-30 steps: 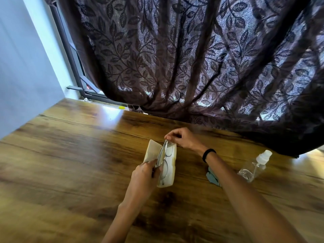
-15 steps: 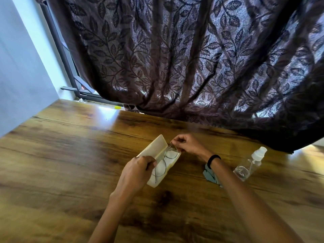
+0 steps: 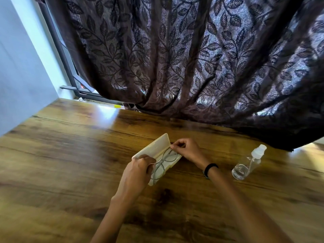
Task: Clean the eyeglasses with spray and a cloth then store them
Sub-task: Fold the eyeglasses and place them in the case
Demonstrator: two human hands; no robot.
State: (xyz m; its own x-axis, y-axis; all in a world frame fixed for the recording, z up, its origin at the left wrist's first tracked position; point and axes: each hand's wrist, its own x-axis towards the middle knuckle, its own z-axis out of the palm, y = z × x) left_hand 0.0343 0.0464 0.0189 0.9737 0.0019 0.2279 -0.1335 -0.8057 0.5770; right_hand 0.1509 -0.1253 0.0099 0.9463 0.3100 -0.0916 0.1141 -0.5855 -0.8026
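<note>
Dark brown leaf-patterned curtain (image 3: pixel 175 58) hangs behind the case and drapes onto the far edge of the wooden surface (image 3: pixel 61 163). Both forearms reach in from the near edge toward the case. The left hand (image 3: pixel 135 174) lies knuckles-up at the case's near end, its grip curled tight, thumb and fingers pinching the near end of the eyeglasses. The right hand (image 3: pixel 187 151) sits at the case's far end, wrist bent, its grip closed to a fingertip pinch on the far end of the frame. The cream case (image 3: pixel 152 148) lies open on the surface, lid tipped up to the left. A clear spray bottle (image 3: pixel 247 163) lies tilted, well to the right of the case. The thin-rimmed eyeglasses (image 3: pixel 166 158) rest folded inside the case tray. A black wristband (image 3: pixel 211 168) circles the right wrist.
</note>
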